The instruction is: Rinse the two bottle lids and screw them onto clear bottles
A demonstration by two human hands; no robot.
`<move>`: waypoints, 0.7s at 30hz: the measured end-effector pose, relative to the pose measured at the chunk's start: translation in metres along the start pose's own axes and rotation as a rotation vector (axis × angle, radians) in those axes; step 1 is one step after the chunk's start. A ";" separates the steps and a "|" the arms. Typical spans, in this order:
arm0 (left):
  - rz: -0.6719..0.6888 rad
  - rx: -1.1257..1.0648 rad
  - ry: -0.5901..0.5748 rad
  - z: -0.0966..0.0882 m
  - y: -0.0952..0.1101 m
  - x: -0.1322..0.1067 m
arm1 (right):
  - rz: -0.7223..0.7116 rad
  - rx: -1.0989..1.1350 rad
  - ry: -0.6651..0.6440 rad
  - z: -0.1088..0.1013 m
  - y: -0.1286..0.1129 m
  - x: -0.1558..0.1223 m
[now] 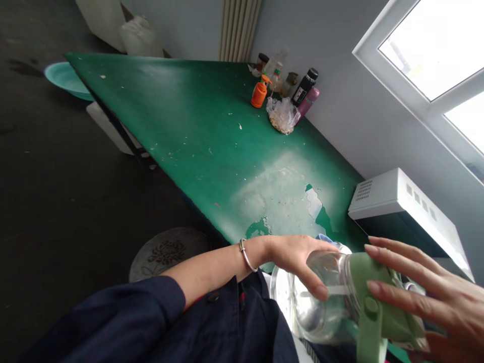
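Note:
A clear water bottle [325, 307] with a green lid [363, 282] and a green carrying strap is held tilted on its side in front of my body. My left hand [298, 257], a silver bangle at its wrist, is wrapped around the clear body, thumb on the near side. On the lid lie the fingers of my right hand [427, 297], curved over it; its thumb is partly hidden. Behind the bottle's base shows a shiny, pale round thing [279, 287], mostly covered. Something white and blue peeks out past my left fingers, too hidden to name.
Puddled water [272, 196] spreads over the green table [170, 111]. An orange pump bottle [259, 93], a plastic bag [283, 113], a black thermos [304, 86] and a pink flask [309, 101] stand along the wall. A white microwave-like box [401, 196] sits right; a round stool [170, 252] stands left.

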State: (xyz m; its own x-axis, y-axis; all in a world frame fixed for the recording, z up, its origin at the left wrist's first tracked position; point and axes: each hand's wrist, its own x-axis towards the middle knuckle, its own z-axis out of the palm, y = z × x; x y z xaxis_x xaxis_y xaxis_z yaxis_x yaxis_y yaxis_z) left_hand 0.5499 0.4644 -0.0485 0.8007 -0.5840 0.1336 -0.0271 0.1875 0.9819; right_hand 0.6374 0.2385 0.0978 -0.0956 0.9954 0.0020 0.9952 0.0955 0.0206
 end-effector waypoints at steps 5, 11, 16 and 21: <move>0.052 0.082 0.049 -0.001 0.002 -0.004 | 0.260 -0.047 -0.109 0.001 0.009 -0.009; 0.037 0.068 0.094 -0.007 -0.005 -0.006 | -0.101 -0.062 -0.162 0.002 0.007 -0.005; 0.035 0.000 0.039 -0.007 0.004 -0.008 | 0.088 0.045 -0.096 -0.002 0.011 0.011; 0.035 -0.010 0.050 -0.013 0.013 -0.013 | 0.040 0.026 -0.035 -0.002 0.010 0.019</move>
State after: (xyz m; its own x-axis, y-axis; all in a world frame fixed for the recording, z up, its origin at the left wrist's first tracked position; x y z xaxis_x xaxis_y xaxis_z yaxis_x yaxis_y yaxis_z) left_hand 0.5467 0.4847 -0.0388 0.8283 -0.5367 0.1608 -0.0499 0.2152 0.9753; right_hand 0.6451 0.2579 0.0997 -0.0551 0.9980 -0.0324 0.9985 0.0550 -0.0047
